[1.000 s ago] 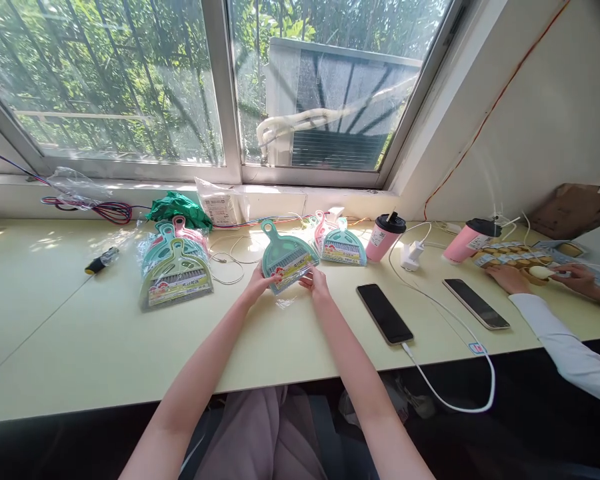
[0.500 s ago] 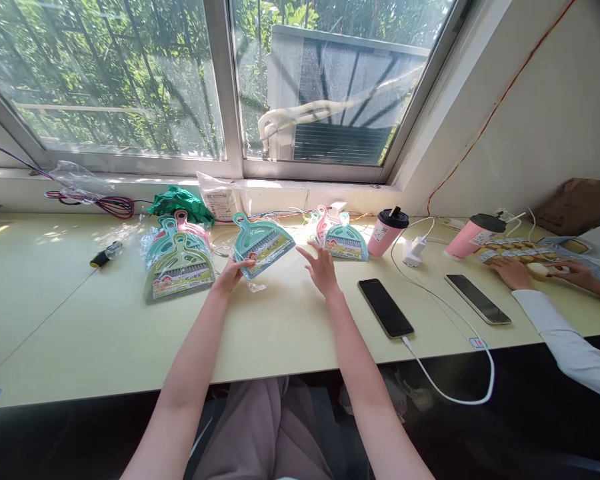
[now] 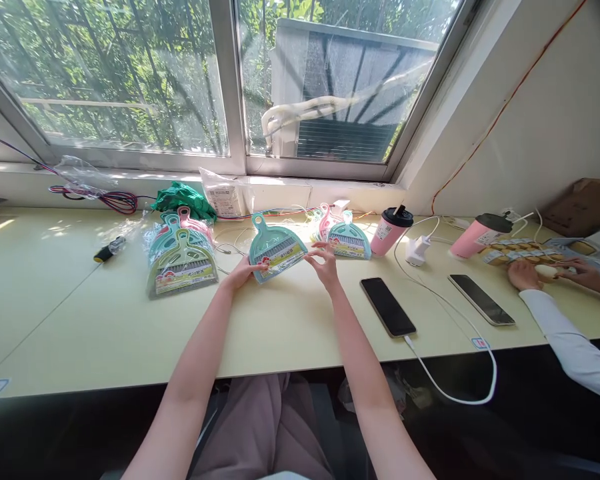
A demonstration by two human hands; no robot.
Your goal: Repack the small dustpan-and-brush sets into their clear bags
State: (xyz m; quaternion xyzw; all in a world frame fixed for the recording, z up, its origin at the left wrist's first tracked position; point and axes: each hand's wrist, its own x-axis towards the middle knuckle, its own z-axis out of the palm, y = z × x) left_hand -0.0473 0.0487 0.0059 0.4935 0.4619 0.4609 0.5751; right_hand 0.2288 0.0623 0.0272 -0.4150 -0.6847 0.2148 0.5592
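Observation:
My left hand (image 3: 240, 273) grips the lower left corner of a teal mini dustpan (image 3: 276, 241) with a small brush and a printed label, held tilted above the table. At its right corner, my right hand (image 3: 325, 264) has thumb and fingers pinched on the edge. To the left lies a pile of wrapped dustpans (image 3: 184, 270), a green one in front with teal and pink ones behind. Beyond my right hand sits another group of dustpans (image 3: 349, 241), teal and pink.
Right of the dustpans stand a pink cup (image 3: 389, 233), a white charger (image 3: 417, 251) and a phone (image 3: 387, 307) on a cable. Another phone (image 3: 481, 300) and a co-worker's hands (image 3: 524, 275) are farther right. A black-and-yellow screwdriver handle (image 3: 109, 249) lies at the left.
The teal dustpan has shifted slightly right and turned a little more upright in my left hand. My right hand's spread fingers have closed at the dustpan's right corner.

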